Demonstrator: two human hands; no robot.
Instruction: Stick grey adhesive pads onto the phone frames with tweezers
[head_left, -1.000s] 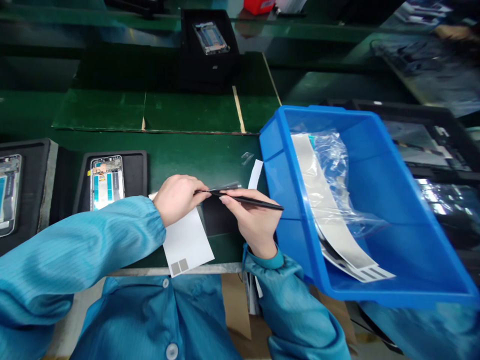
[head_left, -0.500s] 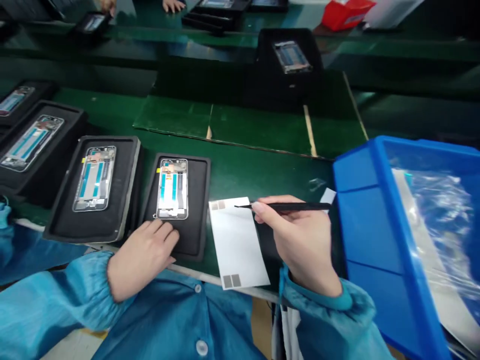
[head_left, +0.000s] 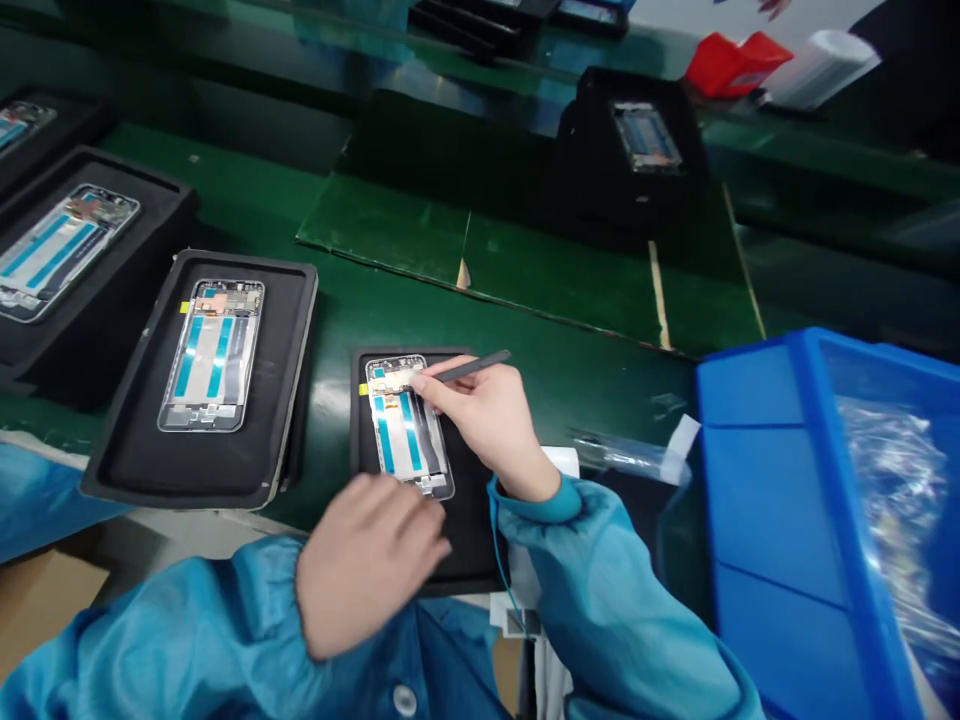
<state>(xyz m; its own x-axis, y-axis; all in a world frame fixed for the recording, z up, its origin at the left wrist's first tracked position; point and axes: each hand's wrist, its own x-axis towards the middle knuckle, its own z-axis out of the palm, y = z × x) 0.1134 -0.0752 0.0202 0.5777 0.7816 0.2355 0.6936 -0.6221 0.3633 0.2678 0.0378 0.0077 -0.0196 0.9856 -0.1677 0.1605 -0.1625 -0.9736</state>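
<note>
While my right grip (head_left: 480, 420) clamps black tweezers (head_left: 472, 366) at the phone frame's (head_left: 405, 425) top, my left grip (head_left: 367, 565) hovers apart, empty, over the foam tray (head_left: 358, 430); keep the tip steady.

There were two hands, one left hand (head_left: 369, 565) and one right hand (head_left: 480, 420), and two blue sleeves (head_left: 600, 590). One pair of tweezers (head_left: 474, 367) showed. Five black trays (head_left: 172, 490) lay in view, and there were five phone frames (head_left: 211, 355), one to a tray. There was one blue bin (head_left: 750, 520), with one plastic bag (head_left: 892, 500) in it. One red box (head_left: 731, 62) and one white roll (head_left: 817, 68) stood at the far side. One strip of film (head_left: 630, 452) lay beside the bin, and one coat button (head_left: 405, 700) showed.
</note>
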